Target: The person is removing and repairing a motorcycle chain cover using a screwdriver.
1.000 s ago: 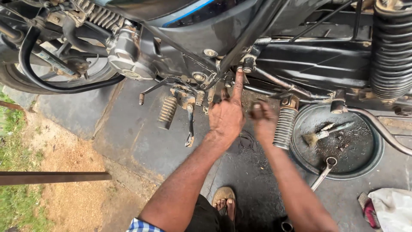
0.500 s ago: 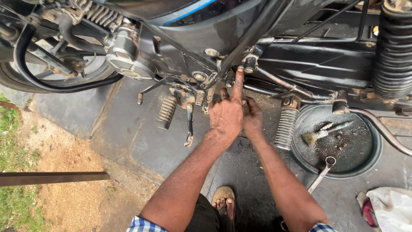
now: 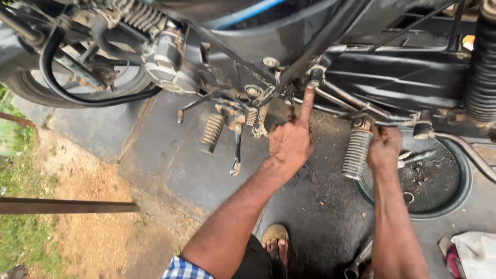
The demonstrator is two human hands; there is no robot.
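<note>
- The floor is dark grey paving, stained darker below the left grip.
- A round black tray lies on it just right of the right grip, holding small tools and grit.
- A white cloth lies below that tray.
- A sandalled foot stands below the left grip.
- Far left of the grips, the paving ends at sandy dirt and grass.

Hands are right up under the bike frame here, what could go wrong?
1. The left hand has its forefinger pushed up against a bolt where frame bars cross; a slip might pinch it.
2. The right hand sits beside the ribbed footpeg; if the peg swings, knuckles may get caught.
3. The round pan of tools lies near the sandalled foot, a possible trip.
</note>
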